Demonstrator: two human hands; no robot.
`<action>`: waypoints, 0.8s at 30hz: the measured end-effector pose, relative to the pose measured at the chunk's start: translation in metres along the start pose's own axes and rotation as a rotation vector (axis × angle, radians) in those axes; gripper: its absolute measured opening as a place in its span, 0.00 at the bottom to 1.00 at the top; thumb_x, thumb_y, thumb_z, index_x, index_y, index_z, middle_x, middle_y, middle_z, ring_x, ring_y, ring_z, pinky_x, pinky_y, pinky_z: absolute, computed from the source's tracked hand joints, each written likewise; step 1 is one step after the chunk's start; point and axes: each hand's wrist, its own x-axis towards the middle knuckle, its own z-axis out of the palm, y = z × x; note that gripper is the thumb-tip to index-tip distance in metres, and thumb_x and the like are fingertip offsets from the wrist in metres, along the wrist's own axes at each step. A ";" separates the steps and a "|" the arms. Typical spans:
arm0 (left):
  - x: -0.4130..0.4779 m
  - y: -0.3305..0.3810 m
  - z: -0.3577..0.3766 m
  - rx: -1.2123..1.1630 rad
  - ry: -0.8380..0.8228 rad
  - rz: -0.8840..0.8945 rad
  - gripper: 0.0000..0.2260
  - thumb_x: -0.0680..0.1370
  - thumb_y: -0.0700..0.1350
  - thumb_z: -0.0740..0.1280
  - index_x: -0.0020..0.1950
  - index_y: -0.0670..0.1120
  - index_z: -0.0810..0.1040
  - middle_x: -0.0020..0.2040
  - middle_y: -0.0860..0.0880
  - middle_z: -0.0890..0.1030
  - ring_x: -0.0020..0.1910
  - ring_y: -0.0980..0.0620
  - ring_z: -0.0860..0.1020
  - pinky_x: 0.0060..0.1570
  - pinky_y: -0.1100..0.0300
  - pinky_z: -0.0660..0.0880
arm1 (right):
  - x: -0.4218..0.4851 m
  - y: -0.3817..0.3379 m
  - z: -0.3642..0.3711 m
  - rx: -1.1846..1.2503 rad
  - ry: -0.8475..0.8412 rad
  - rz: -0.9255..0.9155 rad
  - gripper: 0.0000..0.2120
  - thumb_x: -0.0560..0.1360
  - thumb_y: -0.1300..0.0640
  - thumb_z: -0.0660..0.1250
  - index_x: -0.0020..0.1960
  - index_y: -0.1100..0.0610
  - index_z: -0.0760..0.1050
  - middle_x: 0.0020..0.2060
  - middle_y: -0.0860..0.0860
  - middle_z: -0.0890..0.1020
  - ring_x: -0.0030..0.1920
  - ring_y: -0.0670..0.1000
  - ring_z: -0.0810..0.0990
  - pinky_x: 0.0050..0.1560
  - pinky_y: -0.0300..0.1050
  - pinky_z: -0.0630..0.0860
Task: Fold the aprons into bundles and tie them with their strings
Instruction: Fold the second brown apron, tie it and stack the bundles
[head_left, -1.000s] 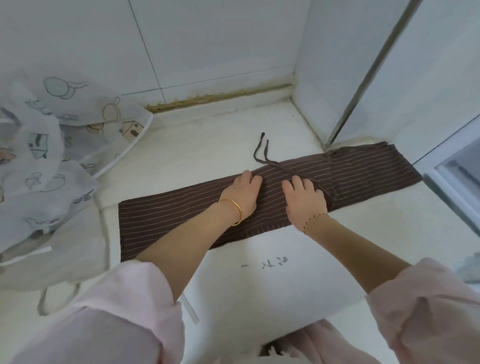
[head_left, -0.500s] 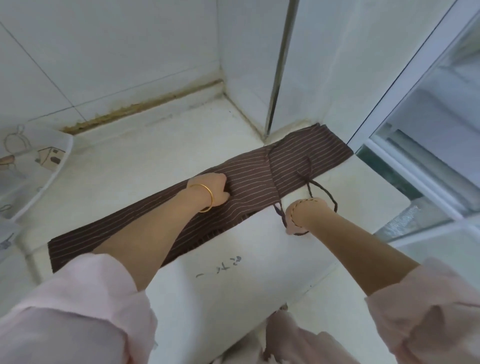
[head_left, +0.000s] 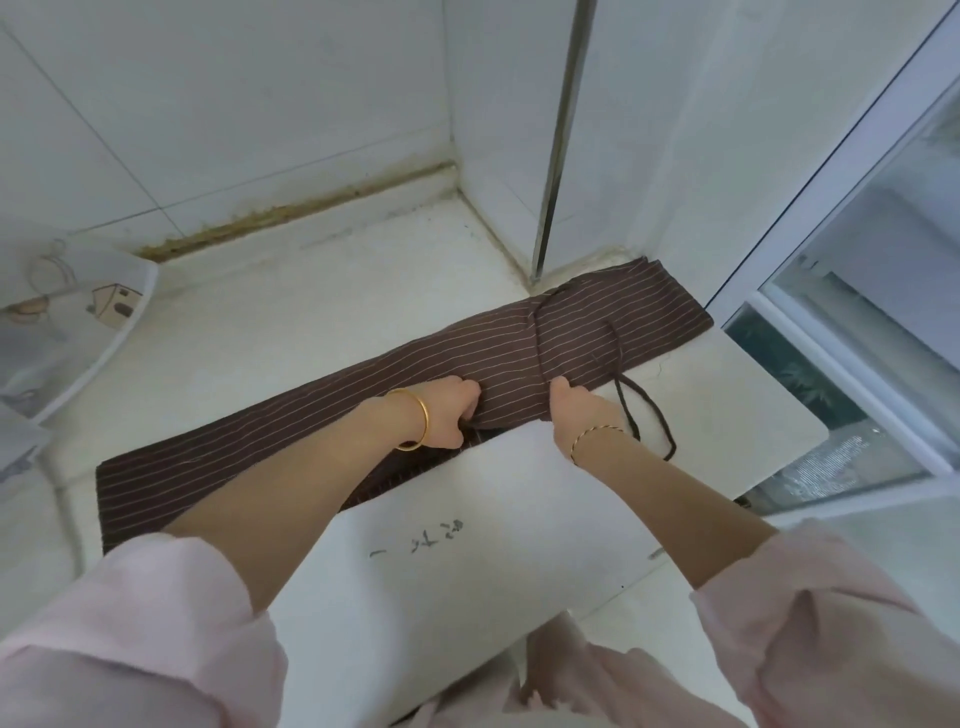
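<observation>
A brown striped apron (head_left: 322, 415), folded into a long narrow strip, lies slantwise across the white counter (head_left: 322, 312), its right end by the wall corner. Its dark strings (head_left: 631, 400) cross the right part and loop down past the near edge. My left hand (head_left: 449, 413) has its fingers curled round the strip's near edge at the middle. Just to the right, my right hand (head_left: 574, 408) pinches the same near edge, thumb on top and fingers hidden under the cloth.
A pale apron with printed houses (head_left: 72, 317) is heaped at the counter's left. Tiled walls close the back, with a metal strip (head_left: 553, 156) at the corner. A window frame (head_left: 810, 332) runs along the right. The counter's front edge drops off below my hands.
My right hand has left the strings near the counter edge and come back to the apron's near edge beside my left hand. The left hand stays at the middle of the strip.
</observation>
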 end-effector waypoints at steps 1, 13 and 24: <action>0.000 0.000 -0.004 -0.019 -0.011 -0.010 0.09 0.74 0.39 0.66 0.50 0.47 0.69 0.49 0.48 0.72 0.42 0.52 0.72 0.37 0.64 0.70 | 0.001 0.002 -0.004 -0.014 0.001 0.009 0.16 0.76 0.65 0.60 0.62 0.60 0.63 0.56 0.58 0.76 0.53 0.57 0.78 0.45 0.46 0.70; 0.009 -0.032 0.007 -0.368 0.880 -0.334 0.09 0.78 0.37 0.60 0.56 0.41 0.76 0.56 0.44 0.74 0.53 0.48 0.74 0.58 0.59 0.72 | 0.017 -0.022 -0.039 -0.101 0.147 -0.100 0.18 0.76 0.57 0.63 0.64 0.59 0.68 0.60 0.56 0.73 0.61 0.57 0.72 0.56 0.50 0.71; 0.033 -0.043 0.068 0.089 0.793 -0.199 0.14 0.75 0.39 0.62 0.60 0.37 0.75 0.57 0.38 0.76 0.54 0.40 0.76 0.57 0.48 0.75 | 0.067 -0.068 0.023 0.045 0.211 -0.297 0.25 0.82 0.48 0.49 0.77 0.54 0.52 0.76 0.53 0.53 0.76 0.55 0.50 0.75 0.53 0.50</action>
